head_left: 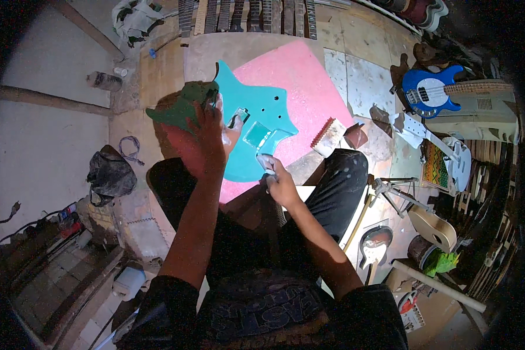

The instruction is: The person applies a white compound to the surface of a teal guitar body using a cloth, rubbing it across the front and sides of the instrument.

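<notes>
I see the teal guitar body (256,125) lying on a pink foam sheet (306,87) on the floor, its lower end over my knees. My judgement: the pad (266,162) could cut through the paint at the edge if pressed hard, and the body could slide on the foam if my left grip slackens. The left hand (211,125) reaches forward, arm straight, fingers spread flat on the body's left edge. The right hand (280,184), elbow bent, is closed round the pale pad at the lower edge.
</notes>
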The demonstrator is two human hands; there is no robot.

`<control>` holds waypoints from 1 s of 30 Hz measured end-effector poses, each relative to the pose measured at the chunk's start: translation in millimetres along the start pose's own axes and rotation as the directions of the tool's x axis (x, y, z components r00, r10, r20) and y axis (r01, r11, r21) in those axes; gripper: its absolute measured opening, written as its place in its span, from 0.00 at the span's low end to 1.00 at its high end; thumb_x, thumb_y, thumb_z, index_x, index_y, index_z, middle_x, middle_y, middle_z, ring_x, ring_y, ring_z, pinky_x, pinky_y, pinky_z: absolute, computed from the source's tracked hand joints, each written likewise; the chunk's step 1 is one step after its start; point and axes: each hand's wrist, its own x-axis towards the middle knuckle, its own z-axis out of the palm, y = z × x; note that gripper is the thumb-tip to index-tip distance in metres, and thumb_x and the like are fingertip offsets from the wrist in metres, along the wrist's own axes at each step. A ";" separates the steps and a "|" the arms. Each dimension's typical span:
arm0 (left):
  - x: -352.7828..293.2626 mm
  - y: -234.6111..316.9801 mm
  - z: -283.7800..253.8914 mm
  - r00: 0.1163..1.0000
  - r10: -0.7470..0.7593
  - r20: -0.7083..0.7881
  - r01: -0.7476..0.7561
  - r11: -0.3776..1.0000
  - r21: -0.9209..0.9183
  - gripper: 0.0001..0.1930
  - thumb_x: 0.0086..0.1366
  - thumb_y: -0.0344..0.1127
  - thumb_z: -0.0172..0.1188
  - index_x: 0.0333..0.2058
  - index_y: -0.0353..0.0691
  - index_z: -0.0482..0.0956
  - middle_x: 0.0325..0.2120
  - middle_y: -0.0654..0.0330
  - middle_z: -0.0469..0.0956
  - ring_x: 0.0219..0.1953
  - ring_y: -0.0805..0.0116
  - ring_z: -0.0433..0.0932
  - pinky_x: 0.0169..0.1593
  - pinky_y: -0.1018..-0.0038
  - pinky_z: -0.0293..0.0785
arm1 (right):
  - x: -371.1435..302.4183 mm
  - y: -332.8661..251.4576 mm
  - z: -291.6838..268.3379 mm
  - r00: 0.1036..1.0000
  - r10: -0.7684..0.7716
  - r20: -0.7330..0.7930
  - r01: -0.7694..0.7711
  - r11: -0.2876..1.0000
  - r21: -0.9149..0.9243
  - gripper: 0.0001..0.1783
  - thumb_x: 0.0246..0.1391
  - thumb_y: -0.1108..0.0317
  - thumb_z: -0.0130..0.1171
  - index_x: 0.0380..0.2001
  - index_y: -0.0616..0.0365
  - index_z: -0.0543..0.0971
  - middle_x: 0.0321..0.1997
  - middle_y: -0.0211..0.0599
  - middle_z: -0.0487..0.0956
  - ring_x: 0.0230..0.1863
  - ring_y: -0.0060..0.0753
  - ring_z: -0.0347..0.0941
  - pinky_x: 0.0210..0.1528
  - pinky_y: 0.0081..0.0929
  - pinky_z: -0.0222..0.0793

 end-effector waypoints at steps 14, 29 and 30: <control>5.0 4.2 -9.1 0.998 -0.048 0.042 0.054 0.988 -0.143 0.41 0.62 0.55 0.66 0.71 0.49 0.64 0.66 0.49 0.70 0.72 0.39 0.60 0.66 0.25 0.51 | -16.0 10.2 0.8 0.991 -0.126 -0.042 0.121 0.987 -0.102 0.36 0.54 0.86 0.47 0.68 0.55 0.65 0.58 0.55 0.78 0.58 0.51 0.78 0.62 0.40 0.70; 0.7 2.8 5.3 0.995 -0.084 0.054 0.093 0.974 -0.208 0.39 0.61 0.54 0.66 0.69 0.48 0.68 0.67 0.44 0.68 0.74 0.35 0.55 0.69 0.27 0.46 | 2.2 -15.0 -0.9 0.972 -0.233 0.016 0.225 0.914 -0.338 0.43 0.55 0.81 0.55 0.73 0.50 0.56 0.58 0.60 0.77 0.57 0.66 0.75 0.57 0.53 0.72; 0.9 4.2 5.3 0.995 -0.083 0.052 0.092 0.973 -0.212 0.39 0.61 0.54 0.66 0.69 0.48 0.68 0.68 0.44 0.68 0.74 0.35 0.55 0.70 0.27 0.45 | 1.4 -15.2 -6.3 0.981 -0.180 0.074 0.194 0.889 -0.414 0.44 0.55 0.80 0.56 0.73 0.50 0.56 0.56 0.60 0.78 0.55 0.65 0.76 0.56 0.53 0.72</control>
